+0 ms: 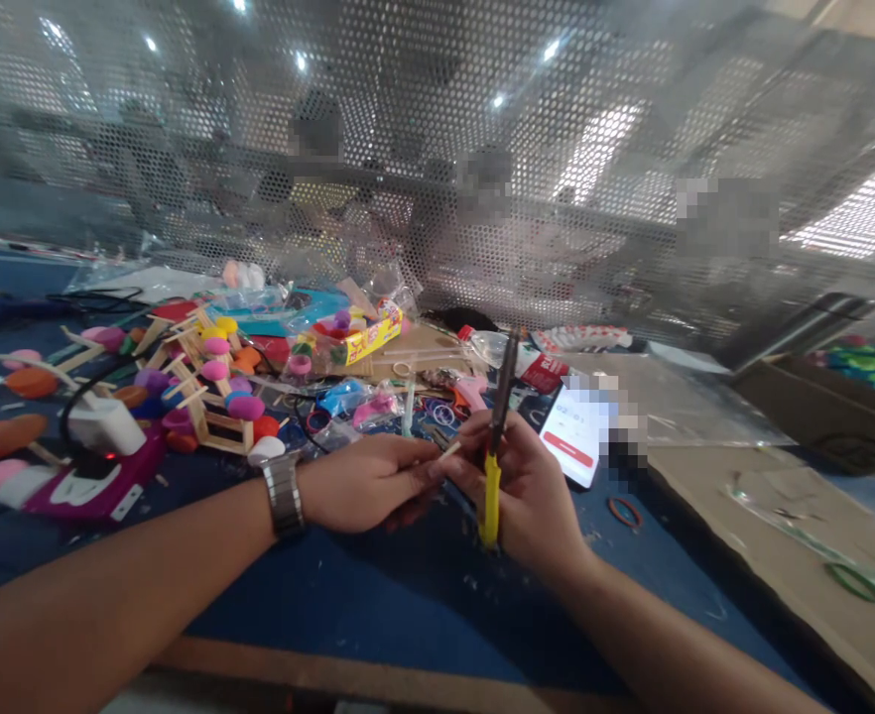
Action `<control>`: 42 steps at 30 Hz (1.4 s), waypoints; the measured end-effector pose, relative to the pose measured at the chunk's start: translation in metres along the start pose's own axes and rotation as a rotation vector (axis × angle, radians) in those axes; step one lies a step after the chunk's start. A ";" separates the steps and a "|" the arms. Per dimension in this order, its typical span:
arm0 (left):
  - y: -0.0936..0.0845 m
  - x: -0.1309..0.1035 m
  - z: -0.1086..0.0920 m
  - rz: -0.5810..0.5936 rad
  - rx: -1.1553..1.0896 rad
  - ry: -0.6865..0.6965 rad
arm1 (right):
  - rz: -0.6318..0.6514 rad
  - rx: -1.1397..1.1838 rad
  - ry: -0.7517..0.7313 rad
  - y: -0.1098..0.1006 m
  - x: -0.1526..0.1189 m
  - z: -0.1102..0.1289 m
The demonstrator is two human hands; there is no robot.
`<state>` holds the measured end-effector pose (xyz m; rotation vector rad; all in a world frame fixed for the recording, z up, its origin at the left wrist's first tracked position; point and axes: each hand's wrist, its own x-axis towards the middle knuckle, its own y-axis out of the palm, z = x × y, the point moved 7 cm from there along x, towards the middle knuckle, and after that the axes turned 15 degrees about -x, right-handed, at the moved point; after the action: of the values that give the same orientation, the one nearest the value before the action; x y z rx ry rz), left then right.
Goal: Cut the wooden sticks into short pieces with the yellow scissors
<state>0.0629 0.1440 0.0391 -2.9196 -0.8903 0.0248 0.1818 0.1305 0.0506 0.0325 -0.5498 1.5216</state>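
Observation:
Near the middle of the view, my left hand is closed, its thumb and fingers pinching a small pale stick. A silver watch sits on that wrist. Close beside it on the right, my right hand is closed around a yellow-handled tool whose dark end points up. The right fingertips are near the stick; whether they touch it is unclear. Left of the hands stands a structure of wooden sticks with colourful rounded pieces around it.
A lit phone lies right of my hands, near a brown rubber band. A magenta power strip with a white plug is at left. Behind are a yellow box and a bottle; cardboard lies right.

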 end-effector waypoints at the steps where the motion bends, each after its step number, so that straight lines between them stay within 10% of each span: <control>1: -0.001 0.001 0.003 -0.008 -0.113 -0.017 | -0.016 0.014 -0.018 -0.001 -0.001 0.001; 9: -0.010 0.007 0.016 -0.107 -0.650 -0.056 | -0.013 0.035 -0.067 0.002 -0.005 0.003; 42: -0.007 0.013 0.024 -0.138 -0.746 -0.024 | 0.002 -0.165 -0.007 0.008 -0.004 -0.011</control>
<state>0.0691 0.1587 0.0159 -3.5055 -1.3424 -0.3580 0.1777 0.1309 0.0371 -0.0902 -0.6792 1.4742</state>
